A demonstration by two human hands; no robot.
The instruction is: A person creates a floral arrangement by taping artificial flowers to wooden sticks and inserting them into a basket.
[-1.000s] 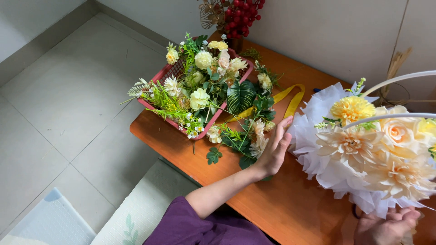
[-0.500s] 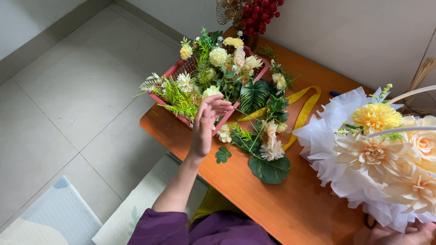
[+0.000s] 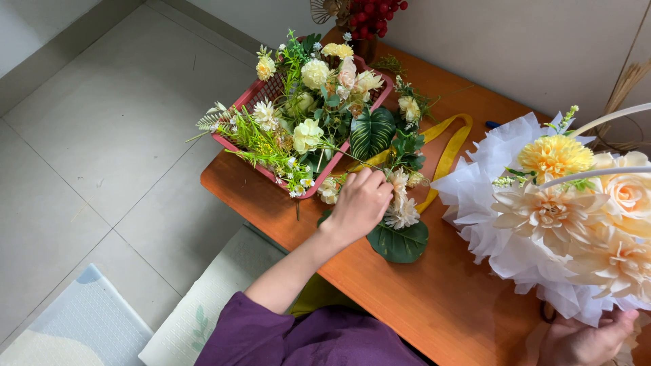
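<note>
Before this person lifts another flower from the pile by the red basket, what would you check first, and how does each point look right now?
1. Left hand on the loose flowers beside the red basket: ok.
2. Grip closed on a stem: cannot tell, fingers curl out of sight.
3. Right hand steadying the white-wrapped bouquet: ok.
4. Yellow ribbon free of the picked flowers: cannot tell.
5. Red basket fully on the wooden table: not ok, its left side overhangs the edge.

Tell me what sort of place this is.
Probably a home or small flower-craft corner: a wooden table against a wall, a red basket of artificial flowers, a wrapped bouquet, tiled floor.
</note>
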